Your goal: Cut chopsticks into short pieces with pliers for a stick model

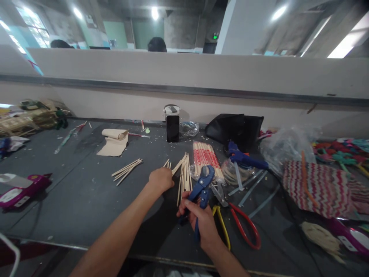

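Observation:
My left hand (161, 180) is closed at the near end of some thin wooden sticks. One wooden stick (179, 165) slants up and right from its fingers, and a few more tips show just behind the knuckles. My right hand (198, 215) grips a blue pipe cutter (205, 180) by its handles, with the rounded head pointing up and away from me. Between the hands, a loose bundle of wooden sticks (185, 175) lies on the dark table (86, 215). A smaller group of sticks (127, 170) rests to the left.
Red-and-yellow-handled pliers (245, 227) lie right of my right hand. Beyond are a packet of sticks (206, 157), a blue glue gun (248, 159) with its cord, a phone (172, 129) against a white container, and rolled cloth (113, 142). Striped fabric (317, 188) sits far right.

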`<state>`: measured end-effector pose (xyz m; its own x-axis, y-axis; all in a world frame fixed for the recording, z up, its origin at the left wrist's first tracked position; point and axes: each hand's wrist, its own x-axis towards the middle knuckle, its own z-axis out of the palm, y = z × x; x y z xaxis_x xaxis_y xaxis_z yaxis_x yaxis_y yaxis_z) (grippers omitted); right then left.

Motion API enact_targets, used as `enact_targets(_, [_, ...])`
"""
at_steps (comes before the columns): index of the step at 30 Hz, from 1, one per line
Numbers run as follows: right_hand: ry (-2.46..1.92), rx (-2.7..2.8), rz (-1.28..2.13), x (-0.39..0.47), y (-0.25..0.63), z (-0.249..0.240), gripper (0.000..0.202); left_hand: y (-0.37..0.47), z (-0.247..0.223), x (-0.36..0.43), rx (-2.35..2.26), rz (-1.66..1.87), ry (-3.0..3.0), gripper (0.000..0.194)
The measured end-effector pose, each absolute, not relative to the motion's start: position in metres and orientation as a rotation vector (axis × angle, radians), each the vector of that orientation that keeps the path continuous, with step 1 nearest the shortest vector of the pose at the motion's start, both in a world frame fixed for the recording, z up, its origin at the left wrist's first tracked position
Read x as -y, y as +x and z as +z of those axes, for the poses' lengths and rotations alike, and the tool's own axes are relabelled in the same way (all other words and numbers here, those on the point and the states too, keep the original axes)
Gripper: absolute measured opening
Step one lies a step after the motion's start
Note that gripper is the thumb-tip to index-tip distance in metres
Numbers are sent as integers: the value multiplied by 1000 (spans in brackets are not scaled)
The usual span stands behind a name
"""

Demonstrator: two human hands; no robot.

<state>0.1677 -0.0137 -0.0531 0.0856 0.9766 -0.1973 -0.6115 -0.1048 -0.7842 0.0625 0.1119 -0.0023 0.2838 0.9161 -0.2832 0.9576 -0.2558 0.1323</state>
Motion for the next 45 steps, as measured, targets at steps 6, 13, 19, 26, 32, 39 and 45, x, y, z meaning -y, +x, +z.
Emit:
enact_targets(6, [-882, 537, 1450, 13, 168, -54, 21, 63, -8, -105, -1782, -170, 2267, 30])
enact_targets(13, [-861, 533, 1475, 14, 169, -54, 19, 50, -13, -105, -1703, 163, 2157, 23])
enact_targets(19, [-833, 531, 1488, 13, 169, -53, 18, 32, -4, -111, -1464, 539, 1929, 17])
enact_targets(26, [-852, 567, 1456, 13, 169, -55, 15, 5, 7, -115, -895, 1218, 1385, 15])
enact_targets(32, [-846, 542, 1479, 13, 169, -52, 17, -9, -21, -119, -996, 1331, 1463, 15])
enact_targets(39, [-848, 550, 1471, 12, 169, -52, 17, 0, -35, -124, -1056, 1439, 1276, 20])
enact_targets(45, [-846, 535, 1480, 12, 169, -53, 18, 0, -38, -124, -1114, 1401, 1238, 28])
